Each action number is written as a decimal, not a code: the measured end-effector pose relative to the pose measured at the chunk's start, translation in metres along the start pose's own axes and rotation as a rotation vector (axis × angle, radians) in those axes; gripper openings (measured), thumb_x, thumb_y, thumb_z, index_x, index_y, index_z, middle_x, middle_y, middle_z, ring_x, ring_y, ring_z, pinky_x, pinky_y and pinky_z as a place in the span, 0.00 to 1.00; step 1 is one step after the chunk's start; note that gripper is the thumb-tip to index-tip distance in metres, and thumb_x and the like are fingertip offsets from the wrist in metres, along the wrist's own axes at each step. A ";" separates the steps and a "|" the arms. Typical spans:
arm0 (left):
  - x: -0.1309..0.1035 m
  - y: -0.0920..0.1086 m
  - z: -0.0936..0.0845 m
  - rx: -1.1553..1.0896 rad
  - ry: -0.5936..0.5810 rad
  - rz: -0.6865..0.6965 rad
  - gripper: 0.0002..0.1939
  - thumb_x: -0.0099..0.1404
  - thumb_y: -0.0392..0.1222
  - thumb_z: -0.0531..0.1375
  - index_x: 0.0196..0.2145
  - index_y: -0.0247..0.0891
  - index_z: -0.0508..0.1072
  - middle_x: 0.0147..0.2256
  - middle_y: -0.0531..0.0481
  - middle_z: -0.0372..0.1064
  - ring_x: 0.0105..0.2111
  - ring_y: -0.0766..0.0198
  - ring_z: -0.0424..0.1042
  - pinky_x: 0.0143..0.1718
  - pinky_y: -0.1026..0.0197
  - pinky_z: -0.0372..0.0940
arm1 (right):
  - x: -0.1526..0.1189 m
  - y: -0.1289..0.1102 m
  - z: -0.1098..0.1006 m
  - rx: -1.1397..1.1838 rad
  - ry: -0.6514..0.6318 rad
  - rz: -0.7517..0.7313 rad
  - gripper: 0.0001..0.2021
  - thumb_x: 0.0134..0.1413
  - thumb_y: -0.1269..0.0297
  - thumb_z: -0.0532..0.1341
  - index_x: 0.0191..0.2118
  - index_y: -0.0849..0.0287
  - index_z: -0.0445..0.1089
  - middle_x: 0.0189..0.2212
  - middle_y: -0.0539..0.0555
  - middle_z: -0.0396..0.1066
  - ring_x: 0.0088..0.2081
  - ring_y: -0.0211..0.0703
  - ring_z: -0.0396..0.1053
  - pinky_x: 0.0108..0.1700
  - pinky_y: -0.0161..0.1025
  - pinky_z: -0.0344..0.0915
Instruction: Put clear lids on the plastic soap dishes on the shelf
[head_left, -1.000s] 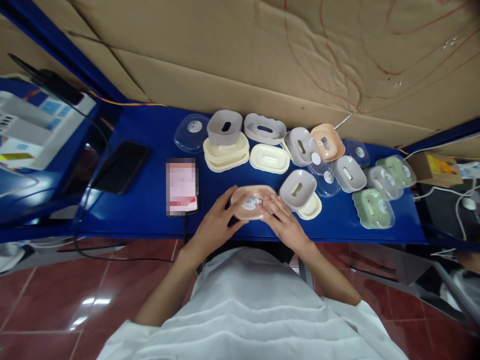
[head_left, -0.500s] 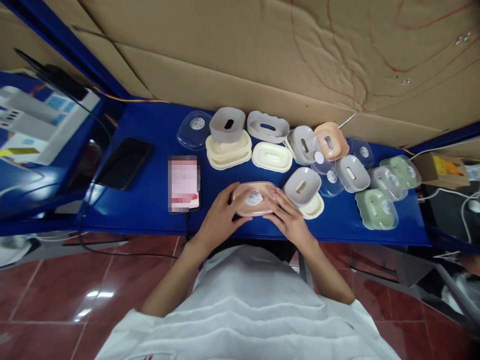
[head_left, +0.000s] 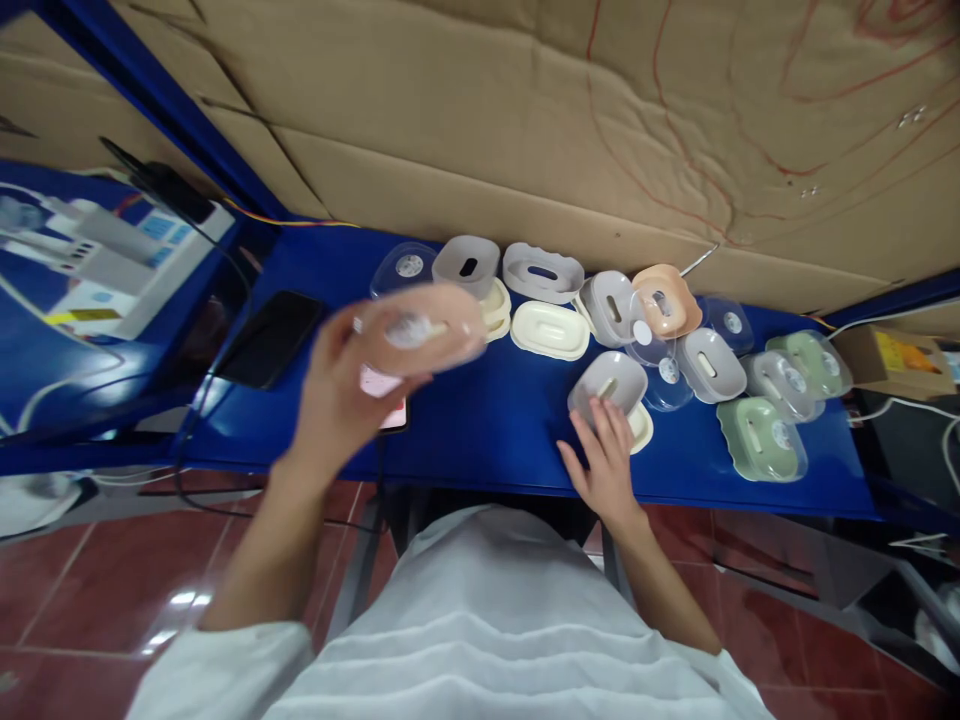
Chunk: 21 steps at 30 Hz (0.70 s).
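Observation:
My left hand [head_left: 337, 375] is closed around a peach soap box [head_left: 442, 335] with a clear lid and a round label. It is held up at the left, above a phone [head_left: 394, 418] that it partly covers, and is blurred by motion. My right hand [head_left: 606, 455] has its fingers apart, fingertips over the near side of a grey soap dish [head_left: 596, 375]. That dish lies tilted on a cream tray [head_left: 640, 428]. Whether the fingers grip the dish I cannot tell. A cream tray [head_left: 551, 330] lies flat behind.
Along the back stand grey dishes [head_left: 544, 272], a peach dish [head_left: 664, 297] and a clear lid [head_left: 405, 267]. Green soap boxes [head_left: 759, 440] are at the right. A black phone [head_left: 271, 338], cables and a power strip [head_left: 142, 280] are at the left. Cardboard [head_left: 450, 150] walls the back.
My left hand has lifted the peach soap box and carried it left, over the phone. My right hand has let go of it and moved right to the grey dish.

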<state>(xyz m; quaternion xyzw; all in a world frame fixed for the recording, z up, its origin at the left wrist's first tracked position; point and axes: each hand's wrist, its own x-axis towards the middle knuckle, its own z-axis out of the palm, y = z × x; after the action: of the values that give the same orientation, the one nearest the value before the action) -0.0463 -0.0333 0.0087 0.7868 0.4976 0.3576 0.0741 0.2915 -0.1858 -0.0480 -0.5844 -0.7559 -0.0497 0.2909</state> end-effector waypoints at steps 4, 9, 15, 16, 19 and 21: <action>0.066 -0.069 -0.017 0.141 0.087 -0.085 0.50 0.69 0.77 0.56 0.71 0.33 0.61 0.69 0.43 0.62 0.69 0.44 0.61 0.65 0.32 0.62 | 0.004 0.003 0.001 -0.075 -0.002 0.148 0.30 0.71 0.64 0.63 0.75 0.51 0.59 0.68 0.61 0.68 0.72 0.60 0.62 0.75 0.66 0.52; 0.105 -0.150 0.014 0.168 0.083 -0.294 0.56 0.54 0.87 0.58 0.62 0.37 0.70 0.60 0.43 0.71 0.65 0.41 0.68 0.59 0.34 0.67 | 0.003 0.004 -0.005 0.041 -0.025 0.053 0.25 0.72 0.73 0.58 0.70 0.48 0.66 0.59 0.54 0.78 0.62 0.49 0.74 0.76 0.59 0.52; 0.106 -0.182 0.037 0.128 -0.071 -0.341 0.64 0.44 0.85 0.68 0.65 0.37 0.63 0.61 0.40 0.68 0.63 0.38 0.68 0.60 0.33 0.70 | 0.003 0.003 -0.017 0.147 -0.138 -0.029 0.24 0.73 0.72 0.56 0.69 0.47 0.67 0.63 0.52 0.74 0.69 0.49 0.67 0.77 0.62 0.52; 0.104 -0.178 0.033 0.106 -0.066 -0.315 0.66 0.43 0.85 0.67 0.67 0.36 0.61 0.63 0.38 0.67 0.64 0.37 0.68 0.60 0.33 0.70 | 0.003 0.004 -0.019 0.133 -0.130 -0.021 0.23 0.73 0.71 0.57 0.68 0.48 0.67 0.65 0.53 0.73 0.70 0.51 0.65 0.77 0.63 0.52; 0.092 -0.143 0.011 0.049 -0.027 -0.223 0.70 0.46 0.86 0.65 0.71 0.33 0.58 0.70 0.32 0.59 0.68 0.32 0.62 0.64 0.28 0.64 | 0.002 0.007 -0.022 0.094 -0.112 0.022 0.22 0.72 0.66 0.61 0.68 0.49 0.68 0.67 0.56 0.70 0.72 0.55 0.62 0.75 0.64 0.56; 0.073 -0.099 -0.002 0.042 -0.024 -0.148 0.54 0.64 0.78 0.59 0.73 0.36 0.58 0.72 0.34 0.56 0.72 0.36 0.57 0.68 0.29 0.58 | -0.001 0.009 -0.023 0.056 -0.128 0.046 0.22 0.72 0.63 0.62 0.68 0.48 0.68 0.68 0.57 0.69 0.72 0.58 0.62 0.74 0.66 0.56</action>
<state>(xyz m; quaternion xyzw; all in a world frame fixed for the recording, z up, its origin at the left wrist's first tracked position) -0.1015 0.0759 -0.0008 0.7537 0.5607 0.3310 0.0898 0.3087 -0.1930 -0.0322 -0.5953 -0.7605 0.0155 0.2590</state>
